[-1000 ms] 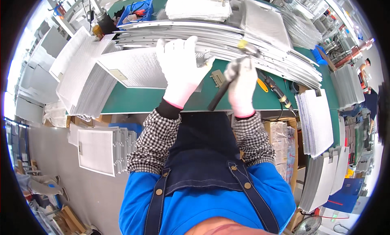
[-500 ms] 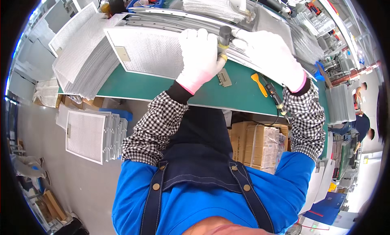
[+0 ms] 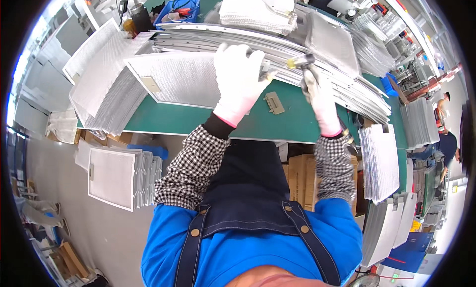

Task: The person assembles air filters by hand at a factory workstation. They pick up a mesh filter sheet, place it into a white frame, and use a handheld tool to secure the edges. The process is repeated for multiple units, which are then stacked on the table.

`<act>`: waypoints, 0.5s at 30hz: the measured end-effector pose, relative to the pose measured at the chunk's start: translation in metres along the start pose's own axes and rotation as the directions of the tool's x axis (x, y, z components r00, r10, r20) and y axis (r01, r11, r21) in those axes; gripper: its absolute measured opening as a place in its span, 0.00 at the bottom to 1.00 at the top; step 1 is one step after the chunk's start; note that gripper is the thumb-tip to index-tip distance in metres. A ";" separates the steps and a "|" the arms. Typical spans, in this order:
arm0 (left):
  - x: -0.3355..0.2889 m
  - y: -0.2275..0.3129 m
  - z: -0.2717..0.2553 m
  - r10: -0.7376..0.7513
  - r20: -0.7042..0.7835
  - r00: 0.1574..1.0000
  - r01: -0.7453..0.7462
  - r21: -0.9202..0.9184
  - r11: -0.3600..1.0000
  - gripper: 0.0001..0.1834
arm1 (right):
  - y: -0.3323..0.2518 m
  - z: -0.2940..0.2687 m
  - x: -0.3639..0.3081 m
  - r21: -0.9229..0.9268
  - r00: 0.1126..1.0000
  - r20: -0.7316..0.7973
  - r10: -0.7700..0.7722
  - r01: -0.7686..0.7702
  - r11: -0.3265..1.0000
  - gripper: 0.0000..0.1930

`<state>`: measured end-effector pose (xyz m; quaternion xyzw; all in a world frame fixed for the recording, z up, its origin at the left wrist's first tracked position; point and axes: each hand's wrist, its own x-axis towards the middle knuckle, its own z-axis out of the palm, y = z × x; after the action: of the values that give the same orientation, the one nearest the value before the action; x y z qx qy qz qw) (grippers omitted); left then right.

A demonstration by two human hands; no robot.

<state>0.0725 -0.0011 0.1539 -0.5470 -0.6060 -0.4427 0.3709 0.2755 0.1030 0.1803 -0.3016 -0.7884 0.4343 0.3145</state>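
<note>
The white-gloved left hand (image 3: 241, 83) lies spread, palm down, on the rectangular silver mesh filter panel (image 3: 181, 78) resting on the green bench top (image 3: 208, 121); the gloved right hand (image 3: 320, 96) grips a yellow-handled tool (image 3: 300, 62) at the panel's edge; a slipping tip could probably dent the mesh or jab the flat fingers nearby; the small metal latch (image 3: 274, 102) lies loose beside them.

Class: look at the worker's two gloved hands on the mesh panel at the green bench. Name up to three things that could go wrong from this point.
1. The left hand presses flat on the mesh panel, which overhangs the bench edge; it could tip or slide off.
2. The right hand holds a tool close to the left fingers; a slip might jab them.
3. The small metal latch lies loose near the edge and could get knocked off.
</note>
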 end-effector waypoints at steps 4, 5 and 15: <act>0.003 0.000 -0.007 -0.043 0.101 0.994 0.030 0.123 0.992 0.30 | 0.017 0.058 -0.004 0.784 0.868 -0.490 0.080 0.399 0.476 0.13; 0.002 0.000 -0.006 -0.047 0.097 0.994 0.036 0.112 0.993 0.29 | 0.025 0.077 -0.004 0.764 0.845 -0.525 0.104 0.414 0.495 0.13; -0.005 0.000 -0.005 -0.017 0.024 1.000 0.014 0.133 0.991 0.22 | 0.004 0.071 -0.016 0.283 0.986 -0.098 -0.137 0.160 0.946 0.18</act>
<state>0.0728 -0.0079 0.1510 -0.5219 -0.6430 -0.3975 0.3952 0.2324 0.0579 0.1435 -0.2084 -0.7240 0.5083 0.4171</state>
